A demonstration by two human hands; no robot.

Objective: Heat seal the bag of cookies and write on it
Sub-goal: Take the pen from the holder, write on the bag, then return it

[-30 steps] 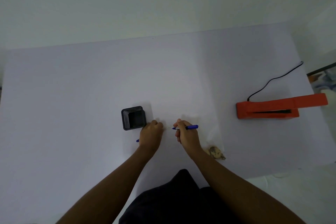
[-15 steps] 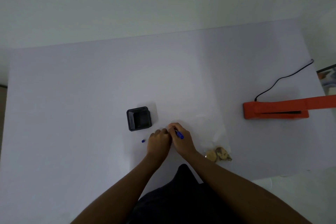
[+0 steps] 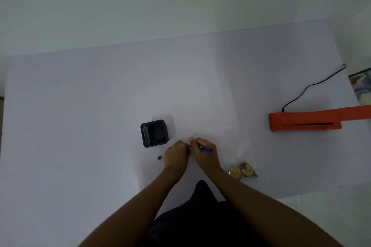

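Observation:
A clear bag [image 3: 239, 142] lies flat on the white table [image 3: 100, 106], with cookies [image 3: 244, 171] bunched at its near right corner. My right hand [image 3: 204, 154] grips a blue pen [image 3: 206, 149] over the bag's left part, and the pen's tip is hidden under my fingers. Touching it on the left, my left hand [image 3: 176, 154] is curled at the bag's left edge and seems to hold it down. The blue pen cap [image 3: 159, 158] lies on the table just left of that hand. The orange heat sealer [image 3: 305, 121] sits far right, its arm raised.
A black square pen holder [image 3: 154, 133] stands just beyond my left hand. The sealer's black cord [image 3: 313, 86] runs back toward the table's right edge. The table's near edge is close to my body.
My two hands have come together. The pen swung from lying level with its tip to the left to tip down under my right fingers. The cap stayed put.

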